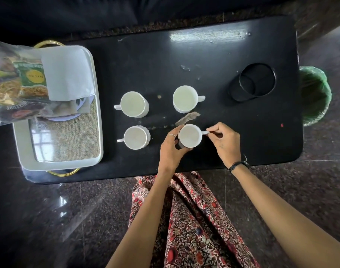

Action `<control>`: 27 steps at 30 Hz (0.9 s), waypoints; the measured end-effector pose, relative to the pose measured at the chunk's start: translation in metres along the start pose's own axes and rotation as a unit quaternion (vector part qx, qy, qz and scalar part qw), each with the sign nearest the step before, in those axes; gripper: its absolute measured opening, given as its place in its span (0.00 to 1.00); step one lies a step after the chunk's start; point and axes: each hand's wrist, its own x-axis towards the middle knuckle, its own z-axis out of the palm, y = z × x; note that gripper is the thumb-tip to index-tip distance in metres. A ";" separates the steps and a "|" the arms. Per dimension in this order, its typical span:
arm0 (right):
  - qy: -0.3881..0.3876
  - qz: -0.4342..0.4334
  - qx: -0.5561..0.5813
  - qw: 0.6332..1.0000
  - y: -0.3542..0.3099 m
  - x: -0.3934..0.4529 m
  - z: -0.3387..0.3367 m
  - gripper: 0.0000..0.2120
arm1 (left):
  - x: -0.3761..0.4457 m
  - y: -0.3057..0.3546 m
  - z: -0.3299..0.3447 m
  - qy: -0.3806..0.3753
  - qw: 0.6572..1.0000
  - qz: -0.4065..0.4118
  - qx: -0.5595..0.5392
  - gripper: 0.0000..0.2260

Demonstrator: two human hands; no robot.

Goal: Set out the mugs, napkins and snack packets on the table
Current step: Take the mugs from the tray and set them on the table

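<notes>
Currently a white mug [190, 135] is held at the near right corner of a square of four on the black table [213, 60]; the left hand [172, 147] is curled around its body and the right hand [226, 141] has thumb and forefinger pinched shut on its handle; the other three mugs [134, 104] [184, 98] [136, 137] stand apart from it, empty; the step would be done well if the mug were set flat, level with its left neighbour and with the handle pointing outward like the one behind it; the napkins [65, 72] and snack packets [16, 84] are seen lying on the white tray [59, 164] left of the mugs, not yet set out; on the packets only part of a word resembling "MIXTURE" can be read, and a yellow round label whose lettering is too blurred to tell
</notes>
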 end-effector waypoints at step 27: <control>-0.005 -0.081 -0.110 0.991 -0.033 -0.009 -0.022 0.10 | -0.013 0.025 -0.008 0.025 0.999 0.002 0.044 0.24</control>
